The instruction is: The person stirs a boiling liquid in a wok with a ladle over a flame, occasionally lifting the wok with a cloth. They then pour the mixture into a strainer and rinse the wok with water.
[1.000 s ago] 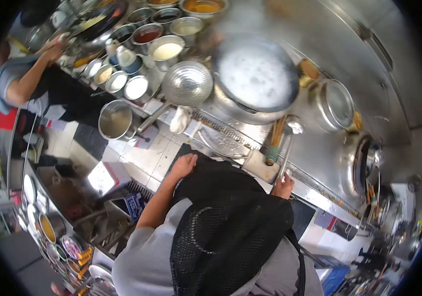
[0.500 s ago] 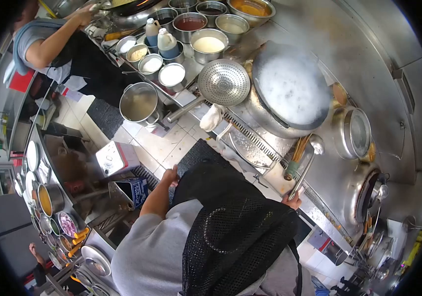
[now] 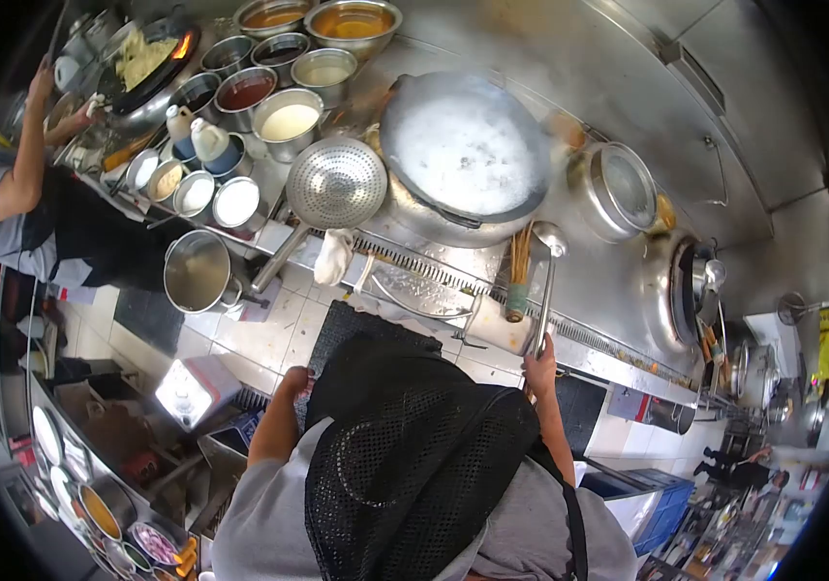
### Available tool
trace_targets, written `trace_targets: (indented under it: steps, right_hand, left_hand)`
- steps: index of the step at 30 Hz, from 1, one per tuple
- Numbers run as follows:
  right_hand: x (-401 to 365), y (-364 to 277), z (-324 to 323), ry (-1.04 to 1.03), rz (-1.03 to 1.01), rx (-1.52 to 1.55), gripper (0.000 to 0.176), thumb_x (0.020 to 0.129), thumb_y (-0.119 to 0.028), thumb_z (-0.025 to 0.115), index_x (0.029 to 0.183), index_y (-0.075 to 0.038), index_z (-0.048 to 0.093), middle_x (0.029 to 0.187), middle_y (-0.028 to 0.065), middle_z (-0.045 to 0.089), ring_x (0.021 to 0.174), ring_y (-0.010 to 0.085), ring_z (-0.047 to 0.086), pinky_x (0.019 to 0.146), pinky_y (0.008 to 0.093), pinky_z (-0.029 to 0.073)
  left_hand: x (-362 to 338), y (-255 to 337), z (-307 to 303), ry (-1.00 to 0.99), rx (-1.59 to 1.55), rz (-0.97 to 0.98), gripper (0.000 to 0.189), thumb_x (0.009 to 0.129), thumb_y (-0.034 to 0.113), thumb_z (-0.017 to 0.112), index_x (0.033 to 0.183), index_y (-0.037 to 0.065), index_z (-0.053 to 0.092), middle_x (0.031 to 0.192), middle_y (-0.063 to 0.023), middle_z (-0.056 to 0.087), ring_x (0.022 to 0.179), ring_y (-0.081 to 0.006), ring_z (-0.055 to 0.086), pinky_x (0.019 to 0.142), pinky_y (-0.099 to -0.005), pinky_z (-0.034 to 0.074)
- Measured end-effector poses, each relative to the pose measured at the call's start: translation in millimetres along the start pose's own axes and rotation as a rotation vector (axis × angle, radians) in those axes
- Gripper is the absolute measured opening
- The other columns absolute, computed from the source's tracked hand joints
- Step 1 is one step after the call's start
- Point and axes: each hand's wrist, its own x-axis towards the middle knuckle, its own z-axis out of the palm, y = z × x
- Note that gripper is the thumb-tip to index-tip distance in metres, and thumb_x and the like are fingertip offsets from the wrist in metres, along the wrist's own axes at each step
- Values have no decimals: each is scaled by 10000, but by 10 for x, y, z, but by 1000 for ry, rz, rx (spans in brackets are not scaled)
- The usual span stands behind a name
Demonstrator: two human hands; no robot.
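My right hand (image 3: pixel 538 368) is wrapped round the long handle of a steel ladle (image 3: pixel 546 290). The ladle's bowl lies on the steel counter, beside a bamboo brush (image 3: pixel 518 276). Beyond them sits a big wok (image 3: pixel 468 145) full of steaming, foamy white liquid. My left hand (image 3: pixel 295 381) hangs low at my left side, above the floor and away from the counter; its fingers are mostly hidden. A perforated strainer (image 3: pixel 337 184) rests left of the wok, its handle sticking out over the counter edge, with a white cloth (image 3: pixel 334 257) close by.
Metal pots of sauces (image 3: pixel 289 121) and two squeeze bottles (image 3: pixel 209 140) crowd the counter at left. A stockpot (image 3: pixel 198 271) stands below them. Another person (image 3: pixel 17 194) works at a second wok (image 3: pixel 148 63). To the right are stacked sieves (image 3: pixel 618 189) and another wok (image 3: pixel 676 290).
My view has turned to the right, shifting the counter leftward in the picture. My right hand stays on the ladle handle, with more of the forearm showing. The other person's arm has risen.
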Motion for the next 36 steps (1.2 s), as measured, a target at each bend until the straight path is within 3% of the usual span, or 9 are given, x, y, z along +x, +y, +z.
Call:
trace_targets:
  steps: [2, 8, 13, 14, 20, 25, 27, 28, 36]
  right_hand:
    - [-42, -49, -30, -114, 150, 426, 684, 829, -97, 564, 1460, -57, 301, 592, 32, 497, 410, 132, 471, 370, 280, 433]
    - [-327, -463, -315, -32, 250, 464, 593, 905, -175, 589, 1446, -67, 372, 610, 10, 512, 435, 85, 448, 371, 272, 390]
    - [-661, -884, -829, 50, 162, 429, 534, 918, -114, 606, 1418, -47, 431, 626, -26, 483, 502, 60, 436, 430, 245, 354]
    - [-686, -988, -952, 49, 150, 393, 521, 920, -116, 605, 1411, -45, 444, 636, -28, 484, 525, 60, 428, 449, 241, 354]
    - [-672, -1393, -1579, 64, -89, -195, 500, 887, -113, 631, 1370, -82, 504, 640, 134, 584, 553, 161, 536, 560, 300, 447]
    - [-402, -1600, -1693, 12, -367, -428, 480, 885, -160, 609, 1353, -232, 530, 895, 233, 668, 849, 425, 639, 733, 472, 503]
    - [-212, -1738, -1573, -14, -298, -479, 468, 887, -192, 598, 1343, -273, 536, 926, 233, 666, 875, 427, 633, 776, 495, 496]
    - [-28, -1668, -1421, -39, -299, -479, 481, 882, -203, 602, 1351, -276, 525, 924, 238, 664, 871, 432, 632, 774, 500, 498]
    - [972, -1846, -372, -111, -204, -474, 520, 901, -197, 557, 1402, -282, 449, 1053, 266, 636, 973, 452, 606, 852, 510, 495]
  left_hand:
    - [245, -271, 45, -72, 174, 119, 213, 896, 176, 478, 876, 74, 664, 646, -66, 596, 473, -175, 523, 405, -333, 394]
    - [-73, 279, 192, -26, 184, 204, 169, 826, 106, 567, 924, 25, 678, 678, -77, 618, 488, -223, 556, 429, -370, 442]
    - [658, 226, -20, -10, 671, 712, 224, 834, 133, 552, 991, 57, 694, 753, -108, 629, 603, -183, 622, 491, -366, 496]
    - [437, 455, 63, -40, 90, 258, 262, 845, 130, 533, 1047, 61, 685, 729, -94, 621, 605, -164, 610, 487, -338, 479]
    - [385, 874, 61, 28, -68, 206, 308, 865, 123, 502, 1117, 18, 644, 733, -70, 623, 556, -150, 560, 452, -293, 416]
    - [556, 719, 123, 37, -198, 226, 296, 869, 123, 504, 1113, 27, 642, 727, -69, 620, 549, -148, 554, 450, -295, 415]
    - [609, 646, 112, -12, 250, 481, 275, 870, 143, 520, 1090, 39, 647, 730, -66, 622, 548, -151, 555, 453, -291, 421]
    - [492, 705, 107, -30, 201, 250, 254, 854, 133, 557, 1075, 49, 650, 742, -62, 630, 545, -154, 558, 449, -297, 428]
    - [181, 199, 113, 72, -157, 117, 309, 853, 112, 542, 1141, 46, 634, 764, -72, 635, 564, -164, 593, 446, -290, 439]
